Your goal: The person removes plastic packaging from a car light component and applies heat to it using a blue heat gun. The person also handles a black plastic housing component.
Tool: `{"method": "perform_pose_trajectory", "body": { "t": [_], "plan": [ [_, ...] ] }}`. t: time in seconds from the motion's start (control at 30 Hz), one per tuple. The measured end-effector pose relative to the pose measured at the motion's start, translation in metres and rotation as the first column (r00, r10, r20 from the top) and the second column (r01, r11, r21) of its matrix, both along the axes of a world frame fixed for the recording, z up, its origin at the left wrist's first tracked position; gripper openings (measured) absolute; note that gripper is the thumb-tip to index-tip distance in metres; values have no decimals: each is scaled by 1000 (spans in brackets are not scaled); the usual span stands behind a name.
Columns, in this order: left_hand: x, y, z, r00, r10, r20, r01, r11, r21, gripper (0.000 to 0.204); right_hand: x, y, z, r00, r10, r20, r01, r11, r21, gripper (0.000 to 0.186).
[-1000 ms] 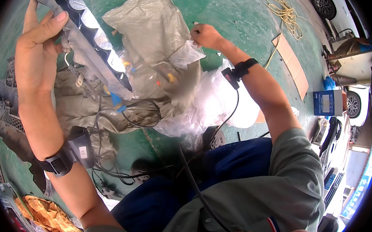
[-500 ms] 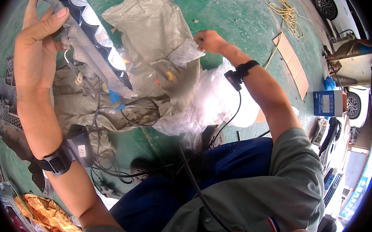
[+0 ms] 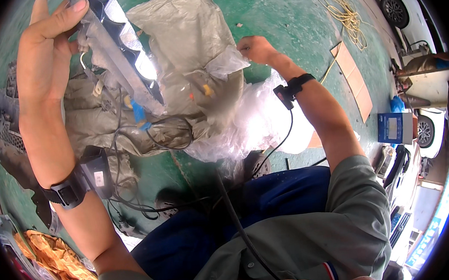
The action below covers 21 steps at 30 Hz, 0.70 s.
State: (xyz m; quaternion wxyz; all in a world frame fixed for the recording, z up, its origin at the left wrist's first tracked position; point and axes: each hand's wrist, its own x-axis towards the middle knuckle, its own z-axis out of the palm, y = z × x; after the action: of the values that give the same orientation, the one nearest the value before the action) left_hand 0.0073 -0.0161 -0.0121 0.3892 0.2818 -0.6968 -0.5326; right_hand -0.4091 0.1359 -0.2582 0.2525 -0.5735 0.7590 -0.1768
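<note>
My left hand [image 3: 52, 53] is raised at the upper left, thumb and fingers closed round the upper part of a long car light part [image 3: 119, 48]. The part has a grey back, a black edge and shiny, scalloped silver faces, and slants down to the right above a grey-beige cloth cover [image 3: 183, 33]. A short wire with a connector [image 3: 97, 87] hangs beside it. My right hand [image 3: 256, 49] is closed at the cover's right side, its fingertips at a scrap of clear plastic film [image 3: 227, 62]. Whatever lies inside its fingers is hidden.
A blue-handled tool [image 3: 139, 113] with a black cable lies on the cover. Clear plastic wrap [image 3: 254, 122] is bunched near my knees. A dark, torn panel [image 3: 6, 139] lies left. Yellow rope [image 3: 346, 17], flattened cardboard [image 3: 352, 81] and a blue box [image 3: 394, 128] are right.
The car light part has shifted slightly right, together with my left hand. My right hand stays closed by the plastic film, almost in the same place.
</note>
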Motion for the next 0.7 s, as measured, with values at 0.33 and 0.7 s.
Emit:
{"method": "perform_pose_trajectory", "body": {
  "t": [0.33, 0.7],
  "plan": [
    [-4, 1, -2, 999, 32, -1, -32, 998, -58, 87, 0, 0, -1, 1000, 11, -12, -12, 1000, -27, 22],
    [-2, -3, -2, 1000, -28, -1, 28, 999, -22, 86, -3, -2, -1, 994, -12, 111, 5, 998, 60, 27]
  ]
}}
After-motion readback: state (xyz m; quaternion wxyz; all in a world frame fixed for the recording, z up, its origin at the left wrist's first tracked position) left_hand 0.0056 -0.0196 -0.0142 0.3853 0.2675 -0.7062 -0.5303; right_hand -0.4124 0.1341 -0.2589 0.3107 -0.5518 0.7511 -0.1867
